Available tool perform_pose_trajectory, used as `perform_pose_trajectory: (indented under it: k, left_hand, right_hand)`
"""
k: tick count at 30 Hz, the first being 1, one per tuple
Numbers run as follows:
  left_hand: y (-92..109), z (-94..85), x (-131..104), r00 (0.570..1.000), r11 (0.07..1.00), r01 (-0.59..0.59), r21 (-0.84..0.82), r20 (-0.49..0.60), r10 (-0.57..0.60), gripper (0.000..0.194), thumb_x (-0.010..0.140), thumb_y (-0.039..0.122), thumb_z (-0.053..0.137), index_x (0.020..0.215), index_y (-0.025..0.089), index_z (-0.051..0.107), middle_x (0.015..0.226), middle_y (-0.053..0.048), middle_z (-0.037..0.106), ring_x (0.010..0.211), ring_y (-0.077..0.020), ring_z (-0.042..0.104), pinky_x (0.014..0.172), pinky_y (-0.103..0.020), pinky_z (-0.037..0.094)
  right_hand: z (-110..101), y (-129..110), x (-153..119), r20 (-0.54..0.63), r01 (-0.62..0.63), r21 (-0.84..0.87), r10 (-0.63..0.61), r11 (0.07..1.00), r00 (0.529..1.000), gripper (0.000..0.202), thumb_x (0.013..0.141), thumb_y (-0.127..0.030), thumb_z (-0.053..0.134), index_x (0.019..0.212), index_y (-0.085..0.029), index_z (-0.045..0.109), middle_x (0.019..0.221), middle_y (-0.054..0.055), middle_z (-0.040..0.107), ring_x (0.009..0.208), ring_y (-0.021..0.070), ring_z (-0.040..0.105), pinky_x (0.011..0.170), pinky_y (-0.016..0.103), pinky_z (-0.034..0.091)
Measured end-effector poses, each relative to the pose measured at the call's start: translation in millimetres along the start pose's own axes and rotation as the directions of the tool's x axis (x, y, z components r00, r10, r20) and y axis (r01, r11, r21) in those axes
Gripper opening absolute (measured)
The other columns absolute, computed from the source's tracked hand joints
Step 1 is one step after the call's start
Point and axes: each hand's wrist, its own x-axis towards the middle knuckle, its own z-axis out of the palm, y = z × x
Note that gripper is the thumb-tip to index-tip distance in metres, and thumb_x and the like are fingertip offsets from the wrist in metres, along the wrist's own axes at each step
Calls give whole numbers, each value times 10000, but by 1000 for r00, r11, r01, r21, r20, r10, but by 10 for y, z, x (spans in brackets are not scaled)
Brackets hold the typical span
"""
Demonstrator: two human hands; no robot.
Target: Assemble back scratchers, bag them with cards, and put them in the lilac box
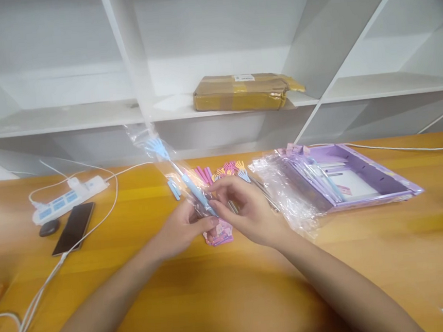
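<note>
A light blue back scratcher (194, 188) with a small hand-shaped head lies inside a clear plastic sleeve, tilted up and to the left. My left hand (178, 230) is closed around the lower end of it. From the other side, my right hand (251, 212) pinches the handle end with thumb and fingers. Behind my hands on the table are pink handles (202, 175), blue handles (174, 189) and several pink, yellow and blue hand-shaped heads (229, 169). Pink printed cards (222, 234) lie below my hands, partly covered by them.
To the right, clear plastic bags (286, 191) lie against a purple box (396, 194) holding wrapped pieces. On the left are a power strip (69, 200), a phone (74, 228), a black mouse-like object (49, 228) and white cables. A taped cardboard parcel (242, 93) rests on the shelf.
</note>
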Motion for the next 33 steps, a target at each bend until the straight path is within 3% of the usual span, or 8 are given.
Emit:
perform_pose_trajectory:
  k: [12, 16, 18, 22, 25, 27, 29, 33]
  left_hand:
    - [-10, -41, 1, 1000, 999, -19, 32, -6, 19, 369, 968, 480, 712, 1148, 179, 594, 933, -47, 686, 823, -198, 705, 743, -355, 600]
    - [34, -59, -9, 999, 997, 9, 75, -33, -7, 391, 953, 487, 729, 1131, 168, 591, 916, -53, 700, 799, -202, 714, 748, -363, 601]
    - [69, -60, -21, 999, 996, 9, 94, -36, -6, 382, 949, 483, 734, 1110, 164, 598, 887, -52, 701, 795, -203, 710, 761, -366, 599]
    - [139, -50, -47, 994, 970, -55, 238, -78, 76, 356, 992, 481, 666, 1164, 170, 641, 1013, -76, 705, 885, -206, 683, 823, -354, 575]
    - [162, -71, -47, 987, 887, -109, 449, -59, 151, 341, 1044, 498, 564, 1057, 181, 687, 938, -53, 692, 843, -189, 630, 770, -299, 507]
    - [159, -107, -36, 991, 825, -112, 554, 4, 132, 415, 1056, 525, 521, 898, 177, 684, 824, -36, 662, 766, -178, 601, 724, -284, 471]
    - [150, -142, -24, 993, 809, -120, 575, 71, 97, 465, 1064, 542, 489, 848, 176, 680, 809, -33, 661, 756, -178, 607, 732, -282, 471]
    - [136, -164, -18, 985, 864, -155, 479, 142, 98, 429, 1061, 543, 502, 957, 191, 724, 874, -28, 701, 806, -176, 635, 786, -271, 486]
  right_hand:
    - [5, 95, -6, -32, 53, -34, -54, 998, 998, 179, 1013, -214, 637, 1190, -236, 656, 853, -1, 572, 784, 143, 568, 698, 286, 475]
    - [7, 134, 20, -70, -25, 104, 32, 994, 997, 263, 987, -301, 710, 1234, -252, 632, 983, 18, 552, 815, 133, 565, 703, 278, 494]
    - [2, 146, 40, 27, -138, 248, 136, 959, 990, 296, 981, -361, 725, 1220, -242, 597, 971, 6, 567, 768, 119, 570, 670, 266, 500]
    - [-24, 156, 53, 256, -348, 338, 271, 874, 928, 320, 992, -464, 704, 925, -217, 513, 753, -52, 544, 622, 92, 512, 557, 225, 421]
    - [-36, 164, 35, 322, -371, 316, 269, 873, 908, 376, 1015, -488, 669, 842, -211, 480, 719, -55, 518, 611, 86, 501, 551, 218, 415]
    - [-35, 169, 22, 342, -352, 317, 240, 881, 909, 376, 1024, -492, 654, 835, -205, 502, 745, -39, 547, 629, 88, 512, 561, 220, 433]
    - [-28, 173, 12, 379, -352, 348, 213, 869, 900, 371, 1032, -493, 641, 834, -199, 530, 770, -21, 595, 633, 87, 521, 568, 221, 446]
    - [-4, 168, -1, 474, -419, 482, 173, 769, 863, 344, 1050, -481, 620, 877, -184, 605, 848, 34, 696, 653, 97, 577, 578, 231, 477]
